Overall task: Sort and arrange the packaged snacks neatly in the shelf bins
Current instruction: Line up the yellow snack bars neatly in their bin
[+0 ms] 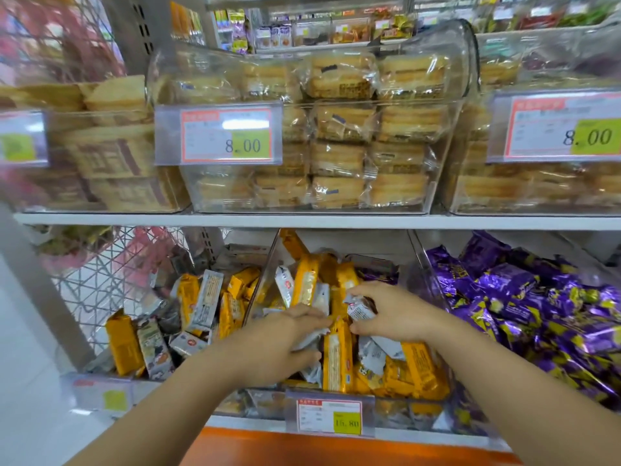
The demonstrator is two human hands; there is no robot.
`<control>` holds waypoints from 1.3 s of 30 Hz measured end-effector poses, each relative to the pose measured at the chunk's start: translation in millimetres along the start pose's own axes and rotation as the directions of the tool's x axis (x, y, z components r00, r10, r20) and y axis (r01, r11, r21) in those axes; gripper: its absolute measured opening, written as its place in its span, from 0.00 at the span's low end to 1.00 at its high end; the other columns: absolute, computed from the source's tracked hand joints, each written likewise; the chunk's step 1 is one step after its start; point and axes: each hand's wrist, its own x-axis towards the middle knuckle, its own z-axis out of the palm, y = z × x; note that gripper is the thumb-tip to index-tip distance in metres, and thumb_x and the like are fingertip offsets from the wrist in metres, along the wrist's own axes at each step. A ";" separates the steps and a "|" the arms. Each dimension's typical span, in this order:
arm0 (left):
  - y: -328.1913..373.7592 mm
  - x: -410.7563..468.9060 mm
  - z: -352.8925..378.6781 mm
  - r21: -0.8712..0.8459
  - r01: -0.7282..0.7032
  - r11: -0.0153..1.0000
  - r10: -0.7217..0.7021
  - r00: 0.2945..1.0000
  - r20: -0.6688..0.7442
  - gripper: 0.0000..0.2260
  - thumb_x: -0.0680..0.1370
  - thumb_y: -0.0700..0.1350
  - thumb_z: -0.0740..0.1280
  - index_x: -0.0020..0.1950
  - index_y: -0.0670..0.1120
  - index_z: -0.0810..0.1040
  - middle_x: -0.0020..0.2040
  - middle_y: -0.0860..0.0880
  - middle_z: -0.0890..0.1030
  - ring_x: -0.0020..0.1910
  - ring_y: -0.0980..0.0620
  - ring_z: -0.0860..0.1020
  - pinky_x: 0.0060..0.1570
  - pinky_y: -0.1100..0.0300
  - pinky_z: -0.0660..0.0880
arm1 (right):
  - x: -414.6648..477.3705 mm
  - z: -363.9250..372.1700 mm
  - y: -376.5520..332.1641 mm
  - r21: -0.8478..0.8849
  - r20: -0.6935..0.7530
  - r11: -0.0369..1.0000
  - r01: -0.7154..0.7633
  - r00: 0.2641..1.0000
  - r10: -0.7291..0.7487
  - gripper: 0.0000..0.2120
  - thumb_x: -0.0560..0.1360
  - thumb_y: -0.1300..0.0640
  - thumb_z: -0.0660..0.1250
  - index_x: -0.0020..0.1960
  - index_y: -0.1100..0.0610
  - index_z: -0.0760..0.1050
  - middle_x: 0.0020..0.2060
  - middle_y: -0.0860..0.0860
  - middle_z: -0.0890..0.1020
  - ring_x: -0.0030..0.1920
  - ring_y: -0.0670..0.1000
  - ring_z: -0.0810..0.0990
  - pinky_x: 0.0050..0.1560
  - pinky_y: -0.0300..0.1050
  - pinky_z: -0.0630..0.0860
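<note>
1. In the head view, we see two shelves of clear bins. Both hands reach into the middle bin (265, 274) on the lower shelf.
2. The right hand (393, 314) is over the middle of that bin. Its fingers (361, 290) are curled round a small silver packet (359, 310), with the thumb below it.
3. The left hand (279, 344) lies just beside the right one. Its fingers (312, 314) are stretched almost straight across the heap, with the thumb underneath. A silver wrapper (307, 341) shows between thumb and fingers, but we cannot tell whether it is gripped.
4. Yellow packets (337, 359) fill the middle bin. Some stand on end and some lie flat, with silver ones mixed among them.
5. The left bin (94, 364) holds a loose jumble of the same yellow and silver packets, leaning every way.
6. The right bin (420, 264) is heaped with purple packets (537, 314).
7. A price tag (329, 417) is fixed to the front of the middle bin.
8. On the upper shelf (302, 220) three clear bins hold stacked cake packs (339, 129) in clear wrap. The middle one carries a tag reading 8.00 (232, 136).
9. A wire basket (111, 280) hangs at the far left, beside the lower shelf.
</note>
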 end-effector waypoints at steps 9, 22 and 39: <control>5.6 17.9 -24.4 -0.072 -0.008 0.997 -0.010 0.969 -0.246 0.18 0.80 0.49 0.62 0.70 0.58 0.67 0.69 0.59 0.65 0.68 0.60 0.64 0.66 0.66 0.60 | -33.2 -0.4 -8.4 -0.092 0.022 0.973 0.211 0.978 -0.210 0.35 0.74 0.53 0.64 0.76 0.42 0.51 0.75 0.44 0.58 0.74 0.48 0.56 0.71 0.46 0.54; 34.5 154.5 -32.6 0.059 0.116 0.992 -0.110 0.990 -0.091 0.13 0.81 0.46 0.59 0.64 0.51 0.76 0.64 0.50 0.76 0.61 0.50 0.74 0.58 0.62 0.69 | -45.4 -36.2 84.6 0.097 -0.492 0.981 0.170 0.865 -0.102 0.13 0.76 0.56 0.66 0.60 0.50 0.78 0.55 0.40 0.77 0.57 0.37 0.72 0.55 0.21 0.61; 14.7 189.0 -7.0 0.442 0.202 0.874 -0.186 0.979 -0.080 0.12 0.78 0.49 0.63 0.61 0.50 0.74 0.56 0.48 0.78 0.54 0.47 0.76 0.50 0.55 0.69 | -39.5 -26.2 99.6 0.237 -0.476 0.938 0.253 0.872 -0.115 0.12 0.77 0.55 0.64 0.60 0.47 0.78 0.55 0.32 0.73 0.56 0.23 0.66 0.57 0.18 0.59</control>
